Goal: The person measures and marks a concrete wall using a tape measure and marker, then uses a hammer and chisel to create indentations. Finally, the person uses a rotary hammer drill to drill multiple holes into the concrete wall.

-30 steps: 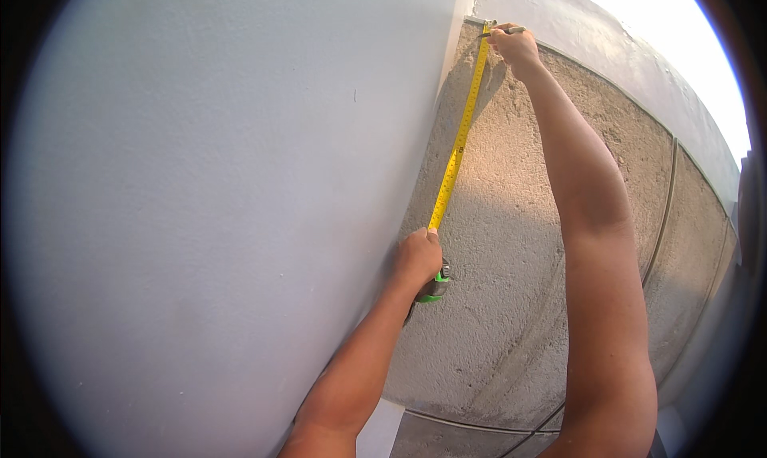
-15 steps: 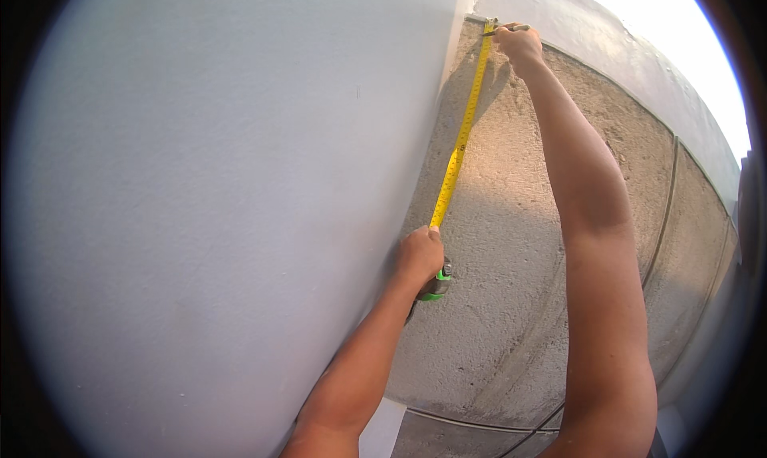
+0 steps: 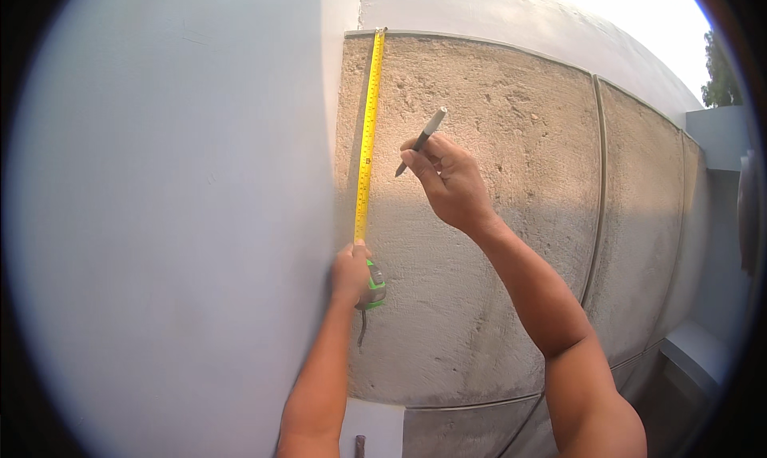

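My left hand (image 3: pixel 351 271) grips a black and green tape measure (image 3: pixel 375 288), whose dark strap dangles below. Its yellow blade (image 3: pixel 367 138) runs up along the rough concrete panel (image 3: pixel 487 162), and the end hook sits at the strip along the panel's top edge. In my right hand (image 3: pixel 454 177) is a marker pen (image 3: pixel 423 138), pinched between thumb and fingers, with the dark tip pointing down and left and the pale end up. That hand is in front of the panel, to the right of the blade and apart from it.
A smooth pale wall (image 3: pixel 184 218) fills the left side and meets the panel at a corner. Dark vertical grooves (image 3: pixel 599 218) divide the panel. A pale ledge (image 3: pixel 695 352) juts out at the lower right. Foliage (image 3: pixel 721 73) shows beyond the wall top.
My right hand has come down from the blade's hooked end with the pen. The left hand still holds the tape measure, and the blade remains stretched up. The view has shifted right.
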A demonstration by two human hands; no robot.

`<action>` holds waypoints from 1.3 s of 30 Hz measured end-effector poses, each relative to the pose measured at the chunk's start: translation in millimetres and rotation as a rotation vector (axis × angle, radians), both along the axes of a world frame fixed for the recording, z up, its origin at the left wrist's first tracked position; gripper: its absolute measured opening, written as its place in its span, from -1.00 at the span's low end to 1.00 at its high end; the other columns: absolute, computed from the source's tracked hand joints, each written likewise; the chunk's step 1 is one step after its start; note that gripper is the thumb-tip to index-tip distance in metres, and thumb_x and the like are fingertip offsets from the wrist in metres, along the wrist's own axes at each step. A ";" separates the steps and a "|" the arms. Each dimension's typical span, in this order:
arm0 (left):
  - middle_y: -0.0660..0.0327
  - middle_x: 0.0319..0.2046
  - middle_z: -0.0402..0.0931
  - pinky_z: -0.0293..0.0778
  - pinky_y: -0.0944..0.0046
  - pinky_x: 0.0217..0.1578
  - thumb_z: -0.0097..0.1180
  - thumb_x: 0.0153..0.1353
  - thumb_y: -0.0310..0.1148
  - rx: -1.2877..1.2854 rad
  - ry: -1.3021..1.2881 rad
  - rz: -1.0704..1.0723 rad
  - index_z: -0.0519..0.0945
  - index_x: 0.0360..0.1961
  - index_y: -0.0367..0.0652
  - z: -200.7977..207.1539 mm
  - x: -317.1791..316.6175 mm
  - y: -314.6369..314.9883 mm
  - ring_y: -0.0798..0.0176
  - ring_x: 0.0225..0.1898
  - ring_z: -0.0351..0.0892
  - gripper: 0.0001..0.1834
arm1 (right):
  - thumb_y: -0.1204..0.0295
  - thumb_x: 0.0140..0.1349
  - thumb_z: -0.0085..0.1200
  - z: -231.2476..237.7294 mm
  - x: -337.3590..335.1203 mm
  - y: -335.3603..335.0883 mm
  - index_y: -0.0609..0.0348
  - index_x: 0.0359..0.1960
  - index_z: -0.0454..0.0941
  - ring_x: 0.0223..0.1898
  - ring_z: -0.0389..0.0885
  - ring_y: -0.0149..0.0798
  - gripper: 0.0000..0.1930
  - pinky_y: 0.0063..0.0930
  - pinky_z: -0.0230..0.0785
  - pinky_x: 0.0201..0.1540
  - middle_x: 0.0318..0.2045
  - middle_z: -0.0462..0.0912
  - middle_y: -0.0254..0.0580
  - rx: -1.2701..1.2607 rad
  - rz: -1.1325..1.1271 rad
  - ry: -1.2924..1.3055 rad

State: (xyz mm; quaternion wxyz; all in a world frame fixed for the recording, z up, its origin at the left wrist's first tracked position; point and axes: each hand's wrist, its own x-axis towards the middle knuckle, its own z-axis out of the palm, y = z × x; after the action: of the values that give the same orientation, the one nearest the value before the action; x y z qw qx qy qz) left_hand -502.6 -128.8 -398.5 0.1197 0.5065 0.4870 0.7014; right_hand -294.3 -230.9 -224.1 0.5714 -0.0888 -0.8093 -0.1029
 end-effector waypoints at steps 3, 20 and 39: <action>0.21 -0.49 0.50 0.38 0.18 -0.34 -0.06 0.55 -0.08 0.001 -0.056 -0.008 0.63 -0.35 -0.20 -1.3 -0.2 8.2 0.29 -0.43 0.43 -0.55 | 0.32 0.51 0.12 -45.1 37.1 5.2 0.30 0.00 0.63 -0.19 0.71 -0.27 -0.74 -0.33 0.55 -0.06 -0.25 0.71 -0.12 -0.301 -0.125 -0.135; 0.32 -0.29 0.57 0.42 0.32 -0.10 -0.16 0.64 -0.01 0.066 0.374 -0.829 0.69 0.00 -0.18 2.4 167.0 -114.3 0.42 -0.22 0.49 -0.50 | 0.27 0.45 0.23 -147.7 154.2 0.8 0.36 0.09 0.67 -0.19 0.68 -0.37 -0.62 -0.39 0.52 -0.09 -0.17 0.78 -0.18 -0.826 -0.073 -0.198; 0.14 -0.05 0.62 0.45 0.06 -0.05 0.14 0.41 -0.22 0.328 0.958 0.033 0.73 -0.03 -0.21 -55.1 213.6 -146.7 0.07 -0.06 0.53 -0.68 | -0.07 0.52 -0.09 -293.1 122.8 -24.5 0.05 0.40 0.37 0.33 0.50 -0.04 -0.40 0.08 0.37 0.36 0.32 0.52 -0.14 -1.517 1.164 0.480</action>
State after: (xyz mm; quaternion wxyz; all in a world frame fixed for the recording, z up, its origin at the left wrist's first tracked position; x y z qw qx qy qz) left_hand -288.9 -275.5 -453.6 -0.2094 0.7756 0.3786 0.4596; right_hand -171.5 -255.4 -517.1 0.4734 -0.0380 -0.4408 0.7616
